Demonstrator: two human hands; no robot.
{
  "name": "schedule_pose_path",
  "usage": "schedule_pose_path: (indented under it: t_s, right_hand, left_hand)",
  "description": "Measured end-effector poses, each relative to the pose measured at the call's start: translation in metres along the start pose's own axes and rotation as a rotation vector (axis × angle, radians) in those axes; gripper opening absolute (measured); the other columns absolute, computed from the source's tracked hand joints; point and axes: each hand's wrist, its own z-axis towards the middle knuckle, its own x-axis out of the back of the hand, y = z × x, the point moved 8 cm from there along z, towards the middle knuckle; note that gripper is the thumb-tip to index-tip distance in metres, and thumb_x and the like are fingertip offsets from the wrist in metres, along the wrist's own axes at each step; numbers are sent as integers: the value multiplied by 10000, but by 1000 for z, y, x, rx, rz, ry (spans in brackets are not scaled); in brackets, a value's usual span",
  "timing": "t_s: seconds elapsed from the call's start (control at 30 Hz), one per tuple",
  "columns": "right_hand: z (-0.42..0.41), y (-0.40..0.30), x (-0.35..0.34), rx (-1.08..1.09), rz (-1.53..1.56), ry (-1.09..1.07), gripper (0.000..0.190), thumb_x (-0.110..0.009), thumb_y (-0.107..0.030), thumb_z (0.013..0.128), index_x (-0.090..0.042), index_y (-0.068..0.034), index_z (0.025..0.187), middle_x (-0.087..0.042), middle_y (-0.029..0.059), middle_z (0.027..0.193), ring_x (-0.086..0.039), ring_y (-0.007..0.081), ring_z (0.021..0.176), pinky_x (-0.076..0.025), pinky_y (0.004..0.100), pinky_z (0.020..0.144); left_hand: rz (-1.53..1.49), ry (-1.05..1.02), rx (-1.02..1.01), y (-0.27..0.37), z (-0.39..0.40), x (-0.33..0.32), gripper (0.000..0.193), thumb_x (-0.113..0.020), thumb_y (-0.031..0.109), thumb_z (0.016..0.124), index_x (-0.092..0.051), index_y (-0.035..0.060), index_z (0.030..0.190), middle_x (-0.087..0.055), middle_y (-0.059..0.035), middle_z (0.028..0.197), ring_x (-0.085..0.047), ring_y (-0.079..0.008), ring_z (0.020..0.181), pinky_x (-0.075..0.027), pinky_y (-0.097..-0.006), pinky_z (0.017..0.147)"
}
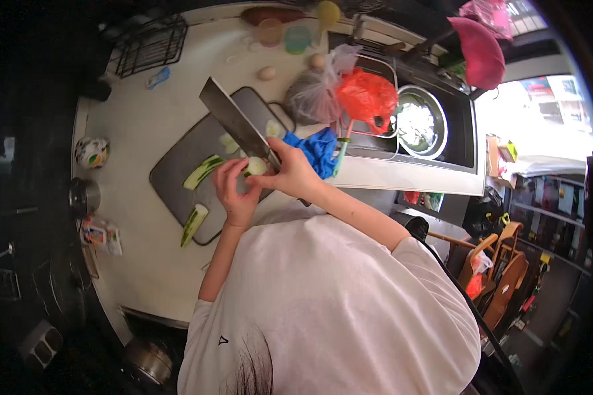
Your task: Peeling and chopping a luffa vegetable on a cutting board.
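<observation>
A dark cutting board (pixel 178 165) lies at a slant on the pale counter. Above it, my right hand (pixel 296 170) is closed on the handle of a cleaver (pixel 234 118), whose blade points up and to the left. My left hand (pixel 234 190) holds a cut piece of cucumber (pixel 257 166) with its pale end showing, close beside the blade; the fingers of my right hand are near it too. On the board lie a striped cucumber piece (pixel 202 172) and pale cut pieces (pixel 274 128). Another cucumber piece (pixel 194 225) rests at the board's lower left edge.
A blue cloth (pixel 316 150) lies right of the board, near a red plastic bag (pixel 368 98). A metal basin (pixel 422 122) stands in the sink. Eggs (pixel 267 73) sit behind the board. A black wire rack (pixel 153 47) stands at the back left.
</observation>
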Motion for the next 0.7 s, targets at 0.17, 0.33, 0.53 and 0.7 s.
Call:
schedule_pose_path:
  t_s: [0.17, 0.33, 0.53, 0.7]
  right_hand:
    - [-33, -6, 109, 274, -173, 408, 603, -854, -156, 707, -584, 13, 1220, -693, 68, 976, -615, 72, 738, -509, 235, 624]
    - [-128, -15, 274, 302, -688, 1030, 541, -853, -131, 745, -640, -53, 1235, -702, 4, 1029, -544, 25, 645, -451, 204, 559]
    - [-163, -8, 342, 117, -522, 1353, 353, -779, -232, 867, -682, -19, 1131, -716, 42, 842, -517, 27, 572, -403, 205, 504]
    - [-89, -4, 257, 231, -258, 913, 219, -575, -138, 999, -670, 25, 1110, -707, 81, 799, -561, 65, 543, -462, 227, 501]
  left_hand:
    - [-79, -171, -138, 36, 27, -40, 574, -850, 133, 729, -586, 63, 1233, -528, -131, 1252, -547, -326, 1140, -477, -415, 931]
    - [71, -127, 108, -68, 17, -29, 483, -801, 132, 767, -625, 131, 1217, -573, -118, 1201, -554, -318, 1116, -464, -438, 927]
    - [466, -222, 259, -126, -6, -7, 483, -793, 206, 783, -618, 173, 1232, -576, -75, 1247, -537, -319, 1164, -422, -485, 994]
    - [616, -338, 364, -149, -13, 14, 478, -810, 253, 759, -598, 155, 1176, -619, -52, 1206, -572, -318, 1112, -430, -476, 972]
